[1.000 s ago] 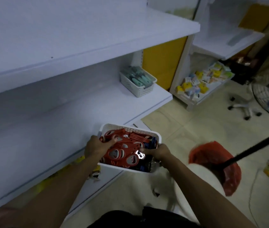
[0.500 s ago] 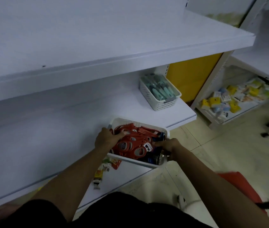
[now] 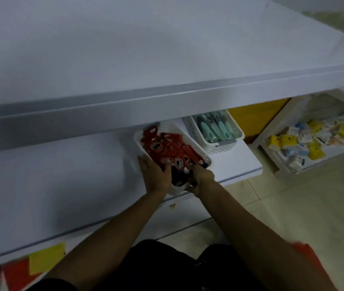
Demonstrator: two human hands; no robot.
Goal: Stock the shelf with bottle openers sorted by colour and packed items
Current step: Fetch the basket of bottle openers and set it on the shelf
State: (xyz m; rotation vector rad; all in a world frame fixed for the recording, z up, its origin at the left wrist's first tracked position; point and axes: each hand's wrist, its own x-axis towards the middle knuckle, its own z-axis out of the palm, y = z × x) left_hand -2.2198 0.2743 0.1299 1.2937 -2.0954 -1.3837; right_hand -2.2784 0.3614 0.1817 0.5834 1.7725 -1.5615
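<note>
Your two hands have the white basket (image 3: 177, 130) by its near end. It sits on the middle shelf (image 3: 62, 175), close to the front edge and angled away to the left, with its far end tucked under the lip of the upper shelf (image 3: 167, 59).

Your left hand (image 3: 155, 175) lies against the basket's near left side. The fingers run up along the outside of the wall and the thumb hooks over the rim, so the wall is pinched between them. Your right hand (image 3: 202, 178) is at the near right corner, with its fingers curled round the rim and the underside there. Both hands grip the basket itself, not what is inside it.

The red bottle openers (image 3: 167, 145) are heaped in the basket just beyond your fingertips and fill most of its length. A few dark blue openers (image 3: 177, 177) lie at the near end, right between your two thumbs. Whether either thumb touches an opener is too blurred to tell.

Just beside the basket to the right, on the same shelf, a second white basket (image 3: 217, 147) holds teal-handled tools (image 3: 215, 129). The two baskets are close, and I cannot tell if they touch. Further right, a separate low shelf carries small yellow, blue and white packets (image 3: 314, 141), well apart from your hands. Pale floor tiles (image 3: 293, 206) show below your right forearm.
</note>
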